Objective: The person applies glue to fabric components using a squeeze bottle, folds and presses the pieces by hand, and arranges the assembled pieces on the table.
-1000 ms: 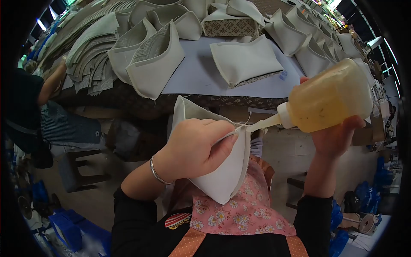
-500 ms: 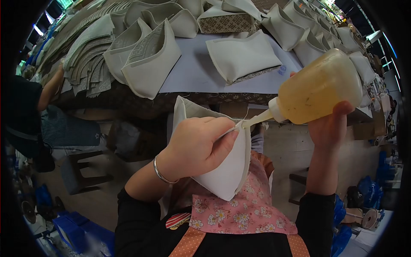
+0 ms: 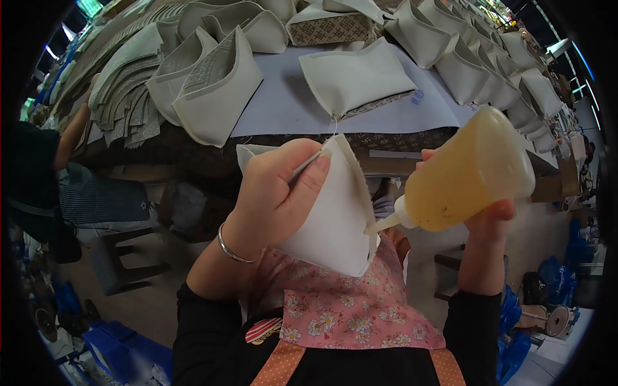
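Observation:
My left hand (image 3: pixel 280 193) pinches the top edge of a white sewn pouch (image 3: pixel 331 222), holding it up in front of my apron. A loose thread rises from the pouch's upper corner. In my right hand (image 3: pixel 490 215) is a translucent squeeze bottle (image 3: pixel 460 174) of amber liquid, tilted with its nozzle down to the left. The nozzle tip meets the pouch's right seam, near the lower corner. Most of my right fingers are hidden behind the bottle.
Several white pouches (image 3: pixel 215 96) stand on the table ahead, and one lies flat (image 3: pixel 357 77) on white paper (image 3: pixel 283 96). Fanned fabric pieces (image 3: pixel 129 83) lie at the left. Another person's arm (image 3: pixel 74 132) reaches in there, above a stool (image 3: pixel 125 257).
The bottle's nozzle has moved down the pouch's right seam, from the top corner towards the lower one. My left hand and the pouch have shifted slightly left.

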Demonstrator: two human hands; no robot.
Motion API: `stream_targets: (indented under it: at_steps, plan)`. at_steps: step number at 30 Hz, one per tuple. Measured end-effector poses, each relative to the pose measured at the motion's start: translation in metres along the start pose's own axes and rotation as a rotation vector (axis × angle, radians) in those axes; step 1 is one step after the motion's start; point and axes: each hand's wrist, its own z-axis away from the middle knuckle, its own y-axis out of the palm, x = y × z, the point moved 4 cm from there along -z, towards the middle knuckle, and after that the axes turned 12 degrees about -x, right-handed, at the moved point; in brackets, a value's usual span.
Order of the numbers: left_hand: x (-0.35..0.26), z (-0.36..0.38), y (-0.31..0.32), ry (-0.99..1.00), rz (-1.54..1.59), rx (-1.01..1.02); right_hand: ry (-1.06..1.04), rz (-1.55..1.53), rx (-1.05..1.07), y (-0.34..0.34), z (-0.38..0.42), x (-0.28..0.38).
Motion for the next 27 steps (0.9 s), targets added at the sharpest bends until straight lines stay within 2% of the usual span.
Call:
stream_targets:
  at_steps: [2, 5, 9, 11, 15, 17, 18, 20, 21, 23, 25, 27]
  plan:
    - [0.003, -0.001, 0.0, -0.052, 0.02, -0.001, 0.092, 0.009, 0.062, 0.025, 0.005, 0.018]
    - [0.006, -0.002, -0.002, -0.106, 0.114, -0.057, 0.121, -0.017, -0.017, 0.035, 0.016, 0.027]
    - [0.007, -0.005, -0.009, -0.131, 0.182, -0.128, 0.124, -0.091, 0.049, 0.034, 0.024, 0.025]
    - [0.006, -0.006, -0.011, -0.123, 0.193, -0.148, 0.339, -0.067, -0.002, 0.025, 0.027, 0.018]
    - [0.006, -0.006, -0.015, -0.152, 0.231, -0.165, 0.329, -0.081, -0.092, 0.034, 0.017, 0.027]
    - [0.008, -0.003, -0.015, -0.148, 0.235, -0.14, 0.136, -0.322, 0.028, 0.032, 0.002, 0.03]
    - [0.009, -0.002, -0.013, -0.148, 0.231, -0.099, 0.133, -0.325, 0.027, 0.031, -0.003, 0.03]
    - [0.008, 0.001, -0.011, -0.144, 0.224, -0.056, 0.079, -0.534, 0.062, 0.029, -0.013, 0.033]
    - [0.007, 0.003, -0.008, -0.143, 0.209, -0.018, 0.076, -0.536, 0.063, 0.031, -0.018, 0.033]
    - [0.006, 0.006, -0.005, -0.144, 0.191, 0.023, -0.061, -0.463, -0.162, 0.027, -0.025, 0.034]
    - [0.003, 0.007, -0.002, -0.059, 0.064, 0.052, -0.08, -0.441, -0.139, 0.031, -0.033, 0.028]
    - [0.003, 0.009, -0.001, -0.063, 0.077, 0.061, -0.101, -0.419, -0.119, 0.034, -0.033, 0.023]
